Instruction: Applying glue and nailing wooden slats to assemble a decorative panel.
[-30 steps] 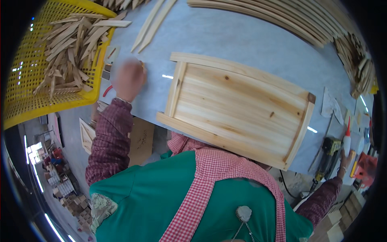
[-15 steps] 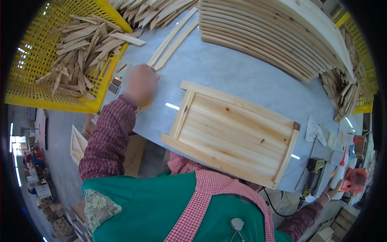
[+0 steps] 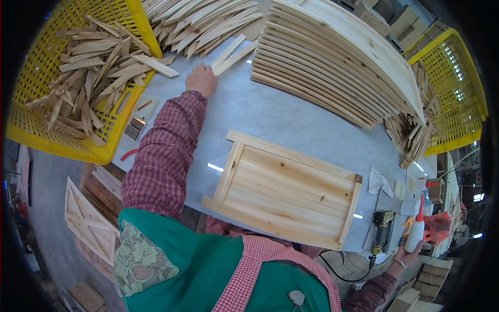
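Note:
At the far left of the table, my left hand (image 3: 201, 79) is closed on the near ends of two pale wooden strips (image 3: 228, 60), which fan apart slightly. My right hand (image 3: 408, 255), low at the right edge, grips a white glue bottle (image 3: 415, 235) with a long red nozzle, held upright. Between my arms lies a rectangular wooden panel (image 3: 286, 190) with raised strips along its edges. One short end strip sits inset at its left, between two projecting long rails.
A yellow basket (image 3: 112, 151) of wood offcuts stands left, another yellow basket (image 3: 457, 145) right. Stacked panels (image 3: 332, 67) and a strip pile (image 3: 208, 23) fill the far side. A nail gun (image 3: 383, 229) with a hose, a white cloth (image 3: 379, 182) and red-handled pliers (image 3: 129, 154) lie about.
My left hand has reached farther forward and closed over the strips' near ends. My right hand still holds the glue bottle. The whole view has shifted somewhat.

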`<state>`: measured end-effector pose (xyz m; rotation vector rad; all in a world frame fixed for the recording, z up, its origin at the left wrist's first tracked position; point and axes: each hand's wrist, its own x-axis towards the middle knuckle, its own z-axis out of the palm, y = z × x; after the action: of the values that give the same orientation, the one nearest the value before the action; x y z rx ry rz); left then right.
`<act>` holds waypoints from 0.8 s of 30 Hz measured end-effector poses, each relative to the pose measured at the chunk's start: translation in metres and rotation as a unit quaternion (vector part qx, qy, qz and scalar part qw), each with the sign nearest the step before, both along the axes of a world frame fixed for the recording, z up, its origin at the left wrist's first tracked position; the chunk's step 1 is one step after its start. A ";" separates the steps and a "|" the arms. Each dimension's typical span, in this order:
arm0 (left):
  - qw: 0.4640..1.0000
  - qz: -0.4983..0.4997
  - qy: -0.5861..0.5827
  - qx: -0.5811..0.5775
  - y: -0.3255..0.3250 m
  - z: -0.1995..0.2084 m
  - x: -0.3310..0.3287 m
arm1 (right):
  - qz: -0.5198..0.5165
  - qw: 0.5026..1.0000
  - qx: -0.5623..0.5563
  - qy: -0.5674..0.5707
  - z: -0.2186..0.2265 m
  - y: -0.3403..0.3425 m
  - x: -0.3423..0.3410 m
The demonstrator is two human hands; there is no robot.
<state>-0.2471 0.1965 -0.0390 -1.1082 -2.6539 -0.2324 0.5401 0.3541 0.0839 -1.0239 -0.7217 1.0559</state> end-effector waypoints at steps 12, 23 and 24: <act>0.506 -0.078 -0.673 0.534 -0.136 0.079 0.054 | 0.177 0.984 0.002 -0.012 -0.030 -0.016 -0.111; 0.315 -0.183 -0.736 0.571 -0.147 0.090 0.120 | 0.355 0.933 0.050 -0.030 -0.012 -0.065 -0.217; 0.313 -0.183 -0.739 0.568 -0.147 0.093 0.121 | 0.351 0.935 0.050 -0.031 -0.012 -0.070 -0.220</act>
<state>-0.1258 0.0497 0.0541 -0.6939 -1.1872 -3.7945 0.3203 0.2845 0.0718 -0.7177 -1.2305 1.5799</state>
